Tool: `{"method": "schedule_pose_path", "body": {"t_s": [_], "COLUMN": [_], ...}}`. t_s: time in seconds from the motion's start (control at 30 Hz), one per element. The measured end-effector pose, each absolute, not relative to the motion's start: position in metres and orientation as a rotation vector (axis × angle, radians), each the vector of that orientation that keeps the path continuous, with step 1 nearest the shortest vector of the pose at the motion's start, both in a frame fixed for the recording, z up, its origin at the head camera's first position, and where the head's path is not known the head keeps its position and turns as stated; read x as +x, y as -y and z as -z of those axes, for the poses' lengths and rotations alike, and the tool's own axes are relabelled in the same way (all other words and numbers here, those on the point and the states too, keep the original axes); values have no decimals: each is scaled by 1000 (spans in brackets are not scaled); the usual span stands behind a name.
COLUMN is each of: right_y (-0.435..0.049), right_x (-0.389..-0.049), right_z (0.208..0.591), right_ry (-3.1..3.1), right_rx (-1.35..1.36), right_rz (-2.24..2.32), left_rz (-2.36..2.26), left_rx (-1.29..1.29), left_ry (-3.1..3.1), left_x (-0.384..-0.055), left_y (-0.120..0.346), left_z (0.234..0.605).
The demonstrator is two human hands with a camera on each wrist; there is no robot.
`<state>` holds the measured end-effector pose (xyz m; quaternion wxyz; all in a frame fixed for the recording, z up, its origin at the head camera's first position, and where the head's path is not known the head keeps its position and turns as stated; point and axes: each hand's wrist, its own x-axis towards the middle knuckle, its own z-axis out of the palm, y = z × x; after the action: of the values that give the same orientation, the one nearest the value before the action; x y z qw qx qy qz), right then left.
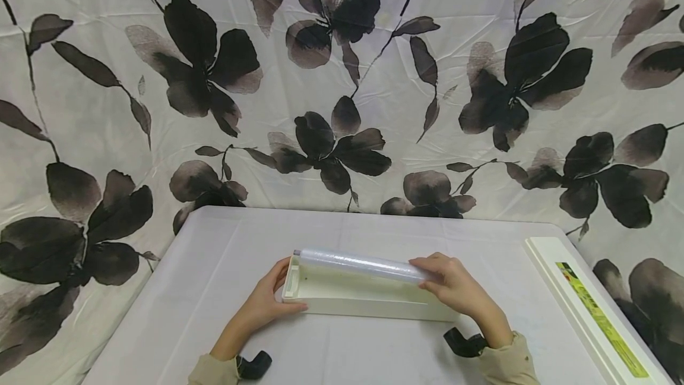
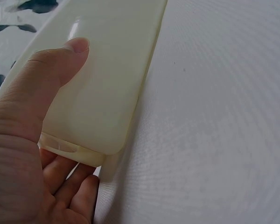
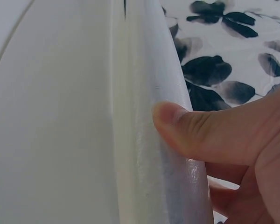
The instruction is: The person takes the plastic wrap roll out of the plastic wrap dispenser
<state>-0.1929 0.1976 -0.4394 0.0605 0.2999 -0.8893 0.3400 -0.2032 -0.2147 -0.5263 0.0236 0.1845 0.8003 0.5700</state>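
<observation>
A long cream plastic box (image 1: pixel 369 309), open at the top, stands on the table. At its left end my left hand (image 1: pixel 267 299) holds it, thumb on the front wall and fingers behind the end. In the left wrist view the thumb lies flat on the box's smooth face (image 2: pixel 102 93), with the fingers curled under its end. A roll of clear plastic wrap (image 1: pixel 352 263) lies along the box's back edge, its left end at the box's corner. My right hand (image 1: pixel 454 284) grips the roll near its right end, thumb in front and fingers behind, as the right wrist view also shows.
To the right, a long white lid-like piece (image 1: pixel 561 302) with a yellow-green label (image 1: pixel 604 319) lies along the table's edge. The white table (image 1: pixel 374 352) meets a floral cloth (image 1: pixel 406 117) at the back. Black wrist mounts (image 1: pixel 465 342) sit at both sleeves.
</observation>
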Motion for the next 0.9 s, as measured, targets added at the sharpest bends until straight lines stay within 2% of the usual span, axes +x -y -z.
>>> {"method": "schedule_pose_path", "body": {"t_s": [0.9], "right_y": [-204], "right_x": [-188], "right_z": [426], "right_ry": [2623], "right_rx": [807], "right_rz": [-1014], "left_rz": [-1774], "left_rx": [543], "left_ry": [-2461], "left_x": [-205], "left_y": [216], "left_z": [529]}}
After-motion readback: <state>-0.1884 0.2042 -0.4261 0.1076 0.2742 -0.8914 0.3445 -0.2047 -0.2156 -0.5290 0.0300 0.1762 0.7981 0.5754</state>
